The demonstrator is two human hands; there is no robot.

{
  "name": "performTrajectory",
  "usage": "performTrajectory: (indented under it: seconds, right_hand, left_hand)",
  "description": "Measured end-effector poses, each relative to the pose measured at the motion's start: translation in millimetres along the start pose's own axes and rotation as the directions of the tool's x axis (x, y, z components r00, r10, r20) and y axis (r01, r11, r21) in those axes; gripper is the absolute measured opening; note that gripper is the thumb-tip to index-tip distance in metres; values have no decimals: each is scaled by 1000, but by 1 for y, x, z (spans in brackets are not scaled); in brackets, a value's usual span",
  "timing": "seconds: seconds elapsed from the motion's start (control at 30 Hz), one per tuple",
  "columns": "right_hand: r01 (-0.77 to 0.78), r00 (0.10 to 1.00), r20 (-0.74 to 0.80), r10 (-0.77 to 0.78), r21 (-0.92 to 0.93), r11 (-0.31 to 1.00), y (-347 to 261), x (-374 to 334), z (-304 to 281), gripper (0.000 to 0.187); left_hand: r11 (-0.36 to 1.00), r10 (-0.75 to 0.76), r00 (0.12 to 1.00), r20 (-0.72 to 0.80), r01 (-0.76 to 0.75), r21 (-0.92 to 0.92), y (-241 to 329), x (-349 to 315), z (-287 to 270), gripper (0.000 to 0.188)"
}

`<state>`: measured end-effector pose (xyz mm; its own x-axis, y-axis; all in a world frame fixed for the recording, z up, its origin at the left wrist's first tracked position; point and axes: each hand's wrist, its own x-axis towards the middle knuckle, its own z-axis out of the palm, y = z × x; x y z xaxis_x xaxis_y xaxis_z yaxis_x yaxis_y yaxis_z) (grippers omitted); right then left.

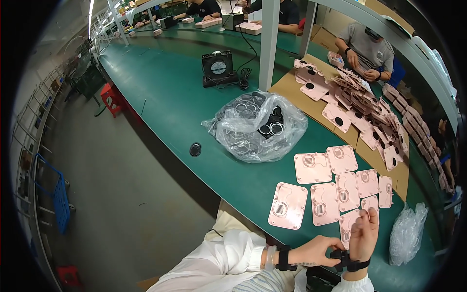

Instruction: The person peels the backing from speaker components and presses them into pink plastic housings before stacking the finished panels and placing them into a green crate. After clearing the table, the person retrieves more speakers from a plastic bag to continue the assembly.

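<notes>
My left hand (316, 250) reaches across to my right wrist. Its fingers are closed on a small black device (342, 258) strapped there. Palm up and loosely curled, my right hand (364, 236) holds nothing and covers part of the nearest pink panels. Several pale pink plastic panels (288, 207) with rounded corners and slotted grilles lie on the green table, just beyond and left of my hands. A black strap also circles my left wrist.
A clear plastic bag (238, 129) of black rings sits mid-table, with one black round part (195, 149) beside it. A black fan (217, 67) stands behind. Pink panels with black discs (337, 118) pile on cardboard before a co-worker (374, 46). A crumpled clear bag (407, 236) lies right.
</notes>
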<state>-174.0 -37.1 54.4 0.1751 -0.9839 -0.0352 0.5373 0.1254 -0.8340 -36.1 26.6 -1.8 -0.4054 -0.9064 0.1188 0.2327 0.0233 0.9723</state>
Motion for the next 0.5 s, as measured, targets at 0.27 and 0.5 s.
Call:
performTrajectory:
  seconds: [0.27, 0.5]
  right_hand:
    - [401, 915, 272, -299, -702, 588, 0, -10, 0, 14]
    - [-154, 988, 57, 144, 278, 948, -20, -20, 13, 9]
  left_hand:
    - [987, 84, 996, 17, -86, 136, 7, 2, 2, 35]
    - [997, 74, 995, 62, -75, 13, 5, 2, 12, 32]
